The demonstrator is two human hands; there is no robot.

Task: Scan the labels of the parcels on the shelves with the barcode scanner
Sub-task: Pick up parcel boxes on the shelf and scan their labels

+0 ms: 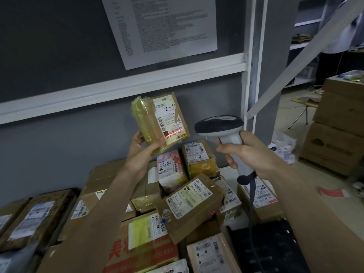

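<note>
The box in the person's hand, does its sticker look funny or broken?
A bit. The label on the parcel held by the left hand is upside down and looks torn along one edge. The red line from the barcode scanner in the right hand still crosses its barcode.

This is a parcel depot or warehouse storeroom. A white metal shelving rack (249,75) with upright posts and a horizontal beam stands against a dark grey wall. On its shelf, taped brown cardboard parcels (189,205) with white barcode shipping labels lie crowded and overlapping, some with handwritten numbers. A white printed paper sheet (167,28) of dense text hangs on the wall above. To the right, large brown cardboard cartons (338,123) are stacked on the floor, with more white shelves (303,46) far behind them.
</note>
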